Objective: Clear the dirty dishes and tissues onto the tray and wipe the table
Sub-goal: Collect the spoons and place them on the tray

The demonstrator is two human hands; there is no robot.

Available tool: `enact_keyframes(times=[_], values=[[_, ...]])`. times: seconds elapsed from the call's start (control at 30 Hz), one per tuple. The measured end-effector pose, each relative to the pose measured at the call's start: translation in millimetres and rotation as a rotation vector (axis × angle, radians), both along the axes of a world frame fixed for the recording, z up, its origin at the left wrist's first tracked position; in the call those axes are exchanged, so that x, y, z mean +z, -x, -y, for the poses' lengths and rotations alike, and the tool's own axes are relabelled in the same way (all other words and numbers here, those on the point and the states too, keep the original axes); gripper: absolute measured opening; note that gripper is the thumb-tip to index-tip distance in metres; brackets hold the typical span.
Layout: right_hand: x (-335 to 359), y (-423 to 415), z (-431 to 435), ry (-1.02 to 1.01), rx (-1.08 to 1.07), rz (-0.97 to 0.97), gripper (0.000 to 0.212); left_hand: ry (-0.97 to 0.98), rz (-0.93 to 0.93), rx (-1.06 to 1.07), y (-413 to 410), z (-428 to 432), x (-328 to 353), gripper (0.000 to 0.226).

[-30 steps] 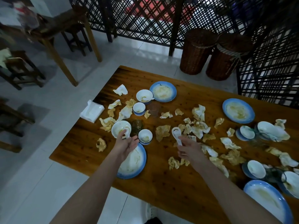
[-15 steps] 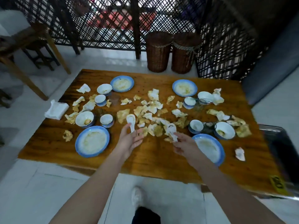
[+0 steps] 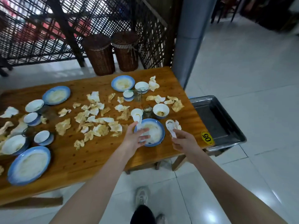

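My left hand (image 3: pixel 135 138) grips a white ceramic spoon (image 3: pixel 137 118) above a blue-rimmed plate (image 3: pixel 157 134) near the table's right end. My right hand (image 3: pixel 183 141) holds a second white spoon (image 3: pixel 171 127), with a bit of tissue beside its bowl. A dark metal tray (image 3: pixel 216 122) stands just off the table's right edge. Several crumpled, stained tissues (image 3: pixel 97 125) litter the wooden table (image 3: pixel 90 159), among blue-rimmed plates (image 3: pixel 29 164), white bowls (image 3: pixel 161 109) and small glasses (image 3: pixel 148 110).
Two wicker baskets (image 3: pixel 100 54) stand behind the table by a lattice screen (image 3: pixel 48 29). A grey pillar (image 3: pixel 192 38) rises past the far right corner. A yellow number tag (image 3: pixel 207 137) marks the table's near right corner. My shoe (image 3: pixel 141 195) is on the tiled floor.
I have moved right along the table, both hands carrying their spoons with me. The tray has come into full view, and the hands are now over the plate at the right end.
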State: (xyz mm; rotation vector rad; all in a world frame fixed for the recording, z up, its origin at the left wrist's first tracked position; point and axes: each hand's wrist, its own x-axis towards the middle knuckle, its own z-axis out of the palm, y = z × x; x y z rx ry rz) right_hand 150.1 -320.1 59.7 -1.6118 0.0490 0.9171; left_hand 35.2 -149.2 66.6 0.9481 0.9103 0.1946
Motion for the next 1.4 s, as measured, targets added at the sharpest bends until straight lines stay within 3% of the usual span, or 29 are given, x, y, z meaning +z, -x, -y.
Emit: enact_keyframes(times=[0.37, 0.8, 1.2, 1.4], values=[[-1, -78, 70, -0.012, -0.26, -0.023, 0.036, 0.061, 0.017, -0.263, -122, 45, -5, 0.053], [-17, -235, 76, -0.013, -0.386, -0.043, 0.032, 0.053, -0.082, -0.333, -301, 26, -25, 0.056], [-45, -333, 126, -0.021, -0.524, -0.122, 0.023, 0.103, -0.201, -0.403, -398, 57, -60, 0.011], [-77, -425, 143, 0.064, -0.375, -0.119, 0.027, 0.11, -0.216, -0.324, -464, 80, -85, 0.018]])
